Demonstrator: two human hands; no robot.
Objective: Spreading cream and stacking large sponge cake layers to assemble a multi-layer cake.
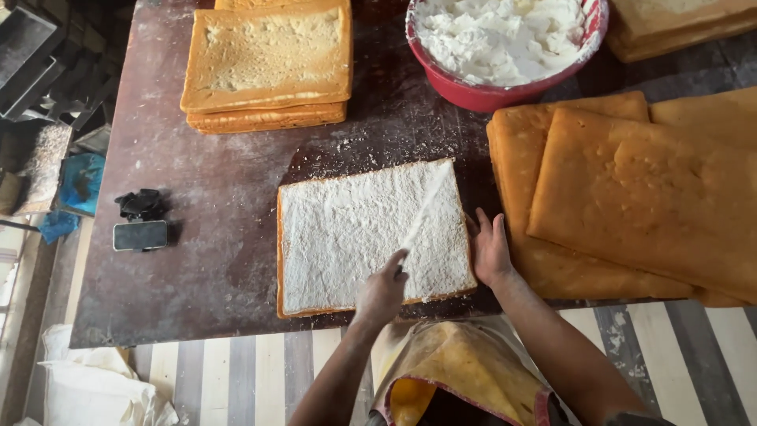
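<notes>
A rectangular sponge sheet [347,237] covered in white cream lies on the dark brown table [205,158], near its front edge. My left hand [381,292] grips the handle of a long flat spatula [430,201], whose cream-coated blade lies diagonally across the sheet's right half. My right hand [489,251] rests flat against the sheet's right edge, fingers spread, touching the neighbouring stack of bare sponge sheets [631,189].
A red bowl [473,95] of white cream stands at the back. More sponge stacks sit at back left [268,59] and back right [678,24]. A phone [139,235] and a black clump [142,203] lie at left. White sacks [95,386] are on the floor.
</notes>
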